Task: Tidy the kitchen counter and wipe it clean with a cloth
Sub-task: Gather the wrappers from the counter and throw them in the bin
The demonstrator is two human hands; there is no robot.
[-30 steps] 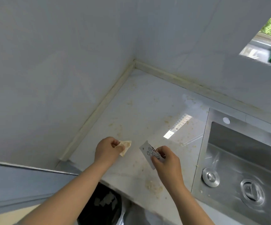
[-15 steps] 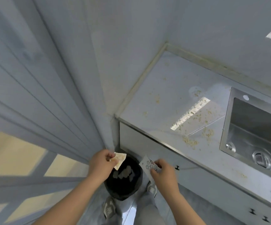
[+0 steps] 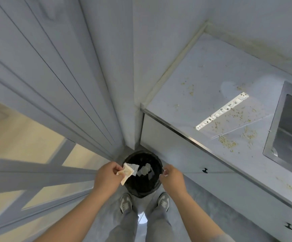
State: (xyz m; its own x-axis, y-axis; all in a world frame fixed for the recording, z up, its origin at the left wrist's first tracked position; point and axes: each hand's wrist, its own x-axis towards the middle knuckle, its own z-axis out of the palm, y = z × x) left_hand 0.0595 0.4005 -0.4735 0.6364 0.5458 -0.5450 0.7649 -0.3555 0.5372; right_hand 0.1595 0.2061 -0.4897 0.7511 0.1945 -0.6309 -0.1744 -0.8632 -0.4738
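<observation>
we look down into a black bin (image 3: pixel 141 186) just ahead of our shoes (image 3: pixel 126 202). our left hand (image 3: pixel 106 177) pinches a stained paper scrap (image 3: pixel 126 172) over its rim. our right hand (image 3: pixel 172 179) hangs at the bin's right edge, fingers curled, a white sliver at the tips. crumbs (image 3: pixel 227 143) litter the counter (image 3: pixel 202 70) beside the sink (image 3: pixel 272 133).

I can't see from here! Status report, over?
Left hand pinches crumpled beige paper scrap over round black bin. Right hand curled at rim, hold unclear. Crumbs on grey counter, unwiped. Nothing blocks bin.
</observation>
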